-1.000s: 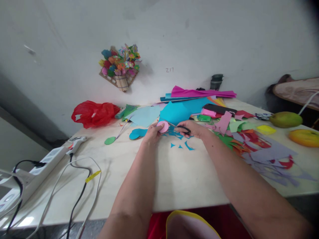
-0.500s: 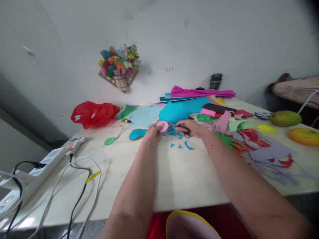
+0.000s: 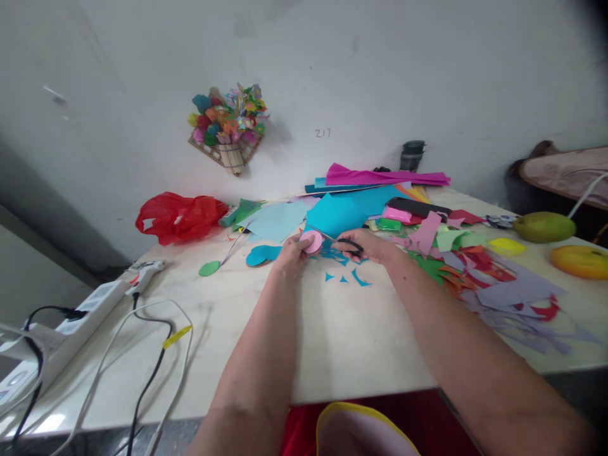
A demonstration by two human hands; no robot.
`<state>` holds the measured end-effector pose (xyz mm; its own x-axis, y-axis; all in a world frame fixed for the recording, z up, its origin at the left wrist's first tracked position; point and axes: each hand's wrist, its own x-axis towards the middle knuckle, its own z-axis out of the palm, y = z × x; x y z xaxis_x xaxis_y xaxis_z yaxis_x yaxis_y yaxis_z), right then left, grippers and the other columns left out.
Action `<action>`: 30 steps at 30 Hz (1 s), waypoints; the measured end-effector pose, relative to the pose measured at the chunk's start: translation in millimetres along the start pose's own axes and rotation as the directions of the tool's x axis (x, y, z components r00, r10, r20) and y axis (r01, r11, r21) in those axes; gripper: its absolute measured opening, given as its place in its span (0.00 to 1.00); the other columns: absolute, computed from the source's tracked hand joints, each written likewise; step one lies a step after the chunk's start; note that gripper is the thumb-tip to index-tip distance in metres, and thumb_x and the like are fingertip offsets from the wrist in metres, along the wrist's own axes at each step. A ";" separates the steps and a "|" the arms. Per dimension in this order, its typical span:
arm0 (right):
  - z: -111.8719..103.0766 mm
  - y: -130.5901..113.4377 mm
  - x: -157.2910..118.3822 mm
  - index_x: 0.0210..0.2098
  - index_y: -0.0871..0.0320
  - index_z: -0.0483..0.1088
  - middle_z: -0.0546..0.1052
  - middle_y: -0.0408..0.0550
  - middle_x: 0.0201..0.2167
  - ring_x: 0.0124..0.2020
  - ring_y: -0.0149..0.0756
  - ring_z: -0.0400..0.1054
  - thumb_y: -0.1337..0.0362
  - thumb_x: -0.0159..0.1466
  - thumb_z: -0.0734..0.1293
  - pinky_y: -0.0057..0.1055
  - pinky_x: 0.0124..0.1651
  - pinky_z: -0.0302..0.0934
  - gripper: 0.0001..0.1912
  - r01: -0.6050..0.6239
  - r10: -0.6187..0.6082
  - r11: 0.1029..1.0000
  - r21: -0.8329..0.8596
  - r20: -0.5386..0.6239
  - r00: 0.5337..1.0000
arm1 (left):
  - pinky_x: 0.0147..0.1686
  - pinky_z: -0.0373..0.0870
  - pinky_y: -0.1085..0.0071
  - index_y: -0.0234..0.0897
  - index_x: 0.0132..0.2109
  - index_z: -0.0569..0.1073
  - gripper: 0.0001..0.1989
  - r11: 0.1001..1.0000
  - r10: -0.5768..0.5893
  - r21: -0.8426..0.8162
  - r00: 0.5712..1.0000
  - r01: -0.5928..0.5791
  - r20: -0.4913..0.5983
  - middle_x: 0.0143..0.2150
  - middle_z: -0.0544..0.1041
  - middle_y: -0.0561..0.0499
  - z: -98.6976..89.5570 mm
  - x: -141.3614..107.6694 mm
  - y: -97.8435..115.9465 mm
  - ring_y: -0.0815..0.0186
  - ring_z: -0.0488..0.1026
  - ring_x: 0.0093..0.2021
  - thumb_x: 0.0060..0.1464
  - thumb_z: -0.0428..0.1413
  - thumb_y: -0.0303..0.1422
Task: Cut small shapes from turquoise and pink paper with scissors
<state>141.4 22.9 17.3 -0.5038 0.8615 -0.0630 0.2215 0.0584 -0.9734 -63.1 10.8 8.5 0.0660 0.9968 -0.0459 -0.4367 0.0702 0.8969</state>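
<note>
Between thumb and fingers, my left hand (image 3: 292,253) pinches a round pink paper disc (image 3: 312,242) against a blue paper sheet (image 3: 332,215) that stands up behind it. My right hand (image 3: 363,245) is closed on black-handled scissors (image 3: 349,244), whose blades point left at the blue sheet beside the disc. Small blue offcuts (image 3: 361,278) lie below the scissors on the table. Rounded blue cut-outs (image 3: 259,256) rest left of my left hand, and a green paper circle (image 3: 209,268) lies farther left.
A red plastic bag (image 3: 180,217) sits at the back left, above a power strip (image 3: 71,335) and cables. Coloured paper scraps (image 3: 503,285) spread over the right side near two mangoes (image 3: 544,226). Rolled magenta paper (image 3: 384,176) lies at the back.
The blue sheet has shifted slightly right and tilted a little between my hands. The pink disc moved slightly right with it; both hands keep their hold.
</note>
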 end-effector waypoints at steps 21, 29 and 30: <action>-4.4 -5.3 -2.7 0.24 0.60 0.67 0.66 0.40 0.13 0.12 0.23 0.53 0.61 0.56 0.72 0.23 0.14 0.47 0.12 -0.020 0.018 0.999 0.031 0.064 0.998 | 0.26 0.73 0.74 0.27 0.31 0.74 0.06 1.000 -0.023 0.013 0.998 0.022 0.053 0.26 0.76 0.48 -1.1 -7.0 5.4 0.70 0.73 0.24 0.44 0.64 0.21; -9.2 -5.8 -5.8 0.26 0.60 0.68 0.66 0.40 0.13 0.12 0.25 0.53 0.62 0.58 0.70 0.25 0.14 0.48 0.10 -0.034 0.027 0.997 0.062 0.108 0.994 | 0.26 0.73 0.75 0.26 0.33 0.76 0.04 0.997 -0.077 0.030 0.996 0.076 0.051 0.27 0.77 0.47 -3.3 -8.0 5.8 0.69 0.73 0.24 0.47 0.61 0.19; -9.6 -5.7 -5.9 0.26 0.60 0.68 0.66 0.40 0.13 0.12 0.25 0.53 0.62 0.58 0.70 0.25 0.14 0.48 0.10 -0.033 0.026 0.998 0.062 0.115 0.993 | 0.26 0.73 0.75 0.26 0.33 0.76 0.04 0.996 -0.081 0.032 0.995 0.079 0.051 0.27 0.77 0.46 -3.4 -8.2 6.0 0.69 0.73 0.24 0.47 0.61 0.19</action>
<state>151.2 22.3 25.3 -0.5903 0.7992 -0.1132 0.1860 -0.0017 -0.9825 -69.2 3.2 12.8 0.1463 0.9846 -0.0958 -0.4015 0.1476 0.9039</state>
